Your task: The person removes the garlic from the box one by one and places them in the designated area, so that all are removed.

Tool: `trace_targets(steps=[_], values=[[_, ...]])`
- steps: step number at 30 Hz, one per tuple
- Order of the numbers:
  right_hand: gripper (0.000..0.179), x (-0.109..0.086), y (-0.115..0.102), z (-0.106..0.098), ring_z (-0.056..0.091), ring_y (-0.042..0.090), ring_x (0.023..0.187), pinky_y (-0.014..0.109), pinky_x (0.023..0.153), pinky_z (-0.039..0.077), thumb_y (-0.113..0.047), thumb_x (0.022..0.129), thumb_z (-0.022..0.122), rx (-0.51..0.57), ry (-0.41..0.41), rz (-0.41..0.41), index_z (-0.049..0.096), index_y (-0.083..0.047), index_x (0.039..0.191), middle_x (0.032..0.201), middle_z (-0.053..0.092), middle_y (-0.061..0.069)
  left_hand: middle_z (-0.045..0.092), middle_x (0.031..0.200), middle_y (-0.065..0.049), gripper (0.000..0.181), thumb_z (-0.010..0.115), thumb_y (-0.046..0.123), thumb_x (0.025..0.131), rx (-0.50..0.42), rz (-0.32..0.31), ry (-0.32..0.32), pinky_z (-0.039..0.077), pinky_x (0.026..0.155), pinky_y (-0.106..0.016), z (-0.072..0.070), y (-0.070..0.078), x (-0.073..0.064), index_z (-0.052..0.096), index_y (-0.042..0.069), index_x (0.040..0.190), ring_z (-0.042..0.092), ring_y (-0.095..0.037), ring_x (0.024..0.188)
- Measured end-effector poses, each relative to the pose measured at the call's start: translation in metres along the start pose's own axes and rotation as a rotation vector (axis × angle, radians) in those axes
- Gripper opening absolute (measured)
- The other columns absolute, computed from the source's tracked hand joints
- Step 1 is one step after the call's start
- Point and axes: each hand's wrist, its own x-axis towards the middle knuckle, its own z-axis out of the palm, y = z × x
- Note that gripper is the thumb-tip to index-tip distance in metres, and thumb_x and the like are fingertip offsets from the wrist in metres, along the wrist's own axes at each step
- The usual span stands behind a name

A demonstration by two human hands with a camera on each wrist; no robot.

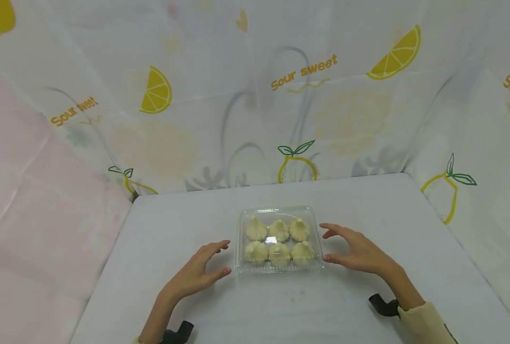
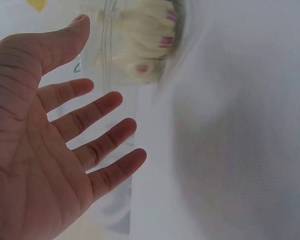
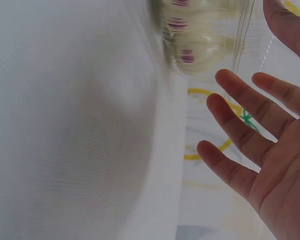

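Observation:
A clear plastic clamshell box (image 1: 280,270) sits on the white table with its lid down. Inside it, several pale pleated buns (image 1: 279,254) stand in two rows; the wrist views show purple marks low on their sides. My left hand (image 1: 196,272) is held just left of the box, fingers spread, with a small gap to its wall. On the other side, my right hand (image 1: 358,251) has its thumb and fingertips close to the right wall. Both palms face the box, and neither hand holds anything.
The white table (image 1: 173,210) extends on all sides of the box. Behind and beside it hangs a pale cloth (image 1: 220,62) printed with lemons and lettering. A black curved piece shows by each wrist, one near the right sleeve (image 1: 424,322).

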Motion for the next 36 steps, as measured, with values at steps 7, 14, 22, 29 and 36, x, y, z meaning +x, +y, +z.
trace_targets(steps=[7, 14, 22, 29, 36], values=[[0.074, 0.0, 0.0, 0.002, 0.058, 0.02, 0.117, 0.053, 0.09, 0.048, -0.04, 0.082, 0.081, 0.01, -0.006, -0.008, 0.049, -0.016, 0.144, 0.116, 0.064, -0.009, 0.055, 0.134, 0.004, 0.067, 0.071, 0.048, 0.089, -0.036, 0.009, -0.004, 0.045, 0.095, -0.052, 0.003, 0.003, 0.002, 0.046, 0.024, 0.146, 0.051, -0.022, 0.121], [0.069, -0.001, 0.001, 0.003, 0.058, 0.022, 0.118, 0.056, 0.094, 0.045, -0.041, 0.08, 0.081, 0.047, -0.024, -0.005, 0.055, -0.015, 0.139, 0.115, 0.066, -0.008, 0.054, 0.134, 0.008, 0.068, 0.072, 0.052, 0.086, -0.051, 0.014, -0.008, 0.046, 0.095, -0.049, 0.007, 0.003, 0.003, 0.047, 0.025, 0.144, 0.051, -0.017, 0.121], [0.065, -0.002, 0.001, 0.003, 0.059, 0.025, 0.117, 0.056, 0.093, 0.046, -0.039, 0.082, 0.081, 0.047, -0.017, -0.024, 0.057, -0.012, 0.136, 0.114, 0.066, -0.008, 0.055, 0.135, 0.003, 0.066, 0.071, 0.048, 0.088, -0.052, 0.064, -0.014, 0.047, 0.093, -0.05, 0.01, 0.003, 0.004, 0.048, 0.02, 0.143, 0.052, -0.022, 0.12], [0.065, -0.001, 0.002, 0.004, 0.059, 0.025, 0.117, 0.056, 0.093, 0.046, -0.041, 0.082, 0.079, 0.05, -0.025, -0.024, 0.057, -0.012, 0.136, 0.115, 0.067, -0.006, 0.054, 0.135, 0.003, 0.066, 0.072, 0.049, 0.087, -0.06, 0.055, -0.017, 0.047, 0.093, -0.049, 0.012, 0.003, 0.004, 0.049, 0.019, 0.141, 0.052, -0.021, 0.12], [0.066, 0.0, 0.001, 0.005, 0.06, 0.023, 0.117, 0.056, 0.093, 0.046, -0.036, 0.082, 0.081, 0.072, -0.038, -0.016, 0.055, -0.011, 0.137, 0.118, 0.067, -0.001, 0.055, 0.134, 0.003, 0.063, 0.073, 0.046, 0.087, -0.06, 0.045, -0.014, 0.048, 0.092, -0.046, 0.013, 0.004, 0.005, 0.051, 0.018, 0.138, 0.054, -0.021, 0.119]])
